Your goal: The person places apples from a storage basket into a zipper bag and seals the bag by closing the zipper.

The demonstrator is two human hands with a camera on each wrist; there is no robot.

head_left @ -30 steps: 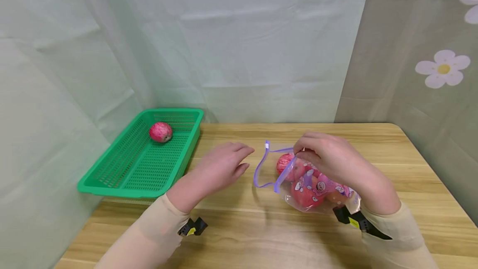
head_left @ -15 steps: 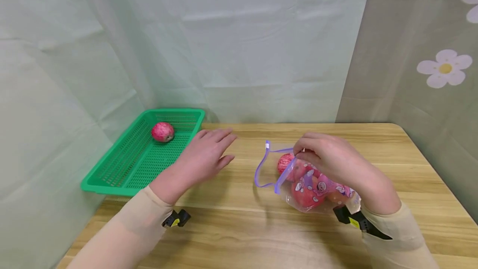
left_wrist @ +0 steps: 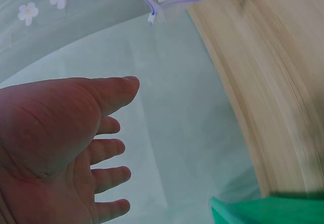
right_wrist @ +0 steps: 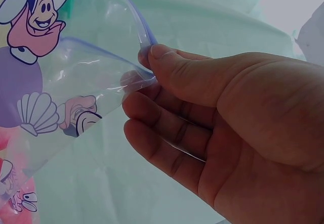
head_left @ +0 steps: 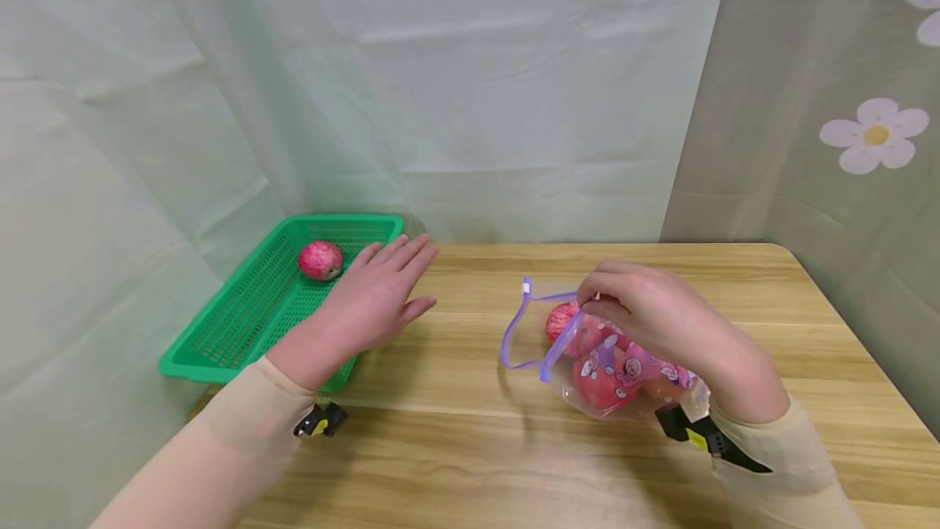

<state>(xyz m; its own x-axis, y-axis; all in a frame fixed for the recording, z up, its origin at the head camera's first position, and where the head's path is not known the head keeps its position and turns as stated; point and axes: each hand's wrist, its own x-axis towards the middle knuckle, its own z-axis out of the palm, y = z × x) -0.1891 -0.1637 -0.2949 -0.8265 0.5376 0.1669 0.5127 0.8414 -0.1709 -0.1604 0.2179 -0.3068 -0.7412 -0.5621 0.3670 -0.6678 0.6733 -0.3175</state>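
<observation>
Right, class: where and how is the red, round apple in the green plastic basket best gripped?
Likely around its widest middle, from above: the red, round apple lies within the green plastic basket, whose raised sides could hinder sideways approach, while the apple's top is uncovered.

Bright green on the basket (head_left: 250, 329), streaky pinkish red on its apple (head_left: 320, 260)! Clear bag (head_left: 620, 366), purple-edged, showing pink-and-purple cartoons (right_wrist: 38, 37). Light brown wood grain on the table (head_left: 470, 464), cream sleeves (head_left: 213, 447), yellow-centred white flowers (head_left: 875, 135) over grey-brown curtain (head_left: 800, 31).
</observation>
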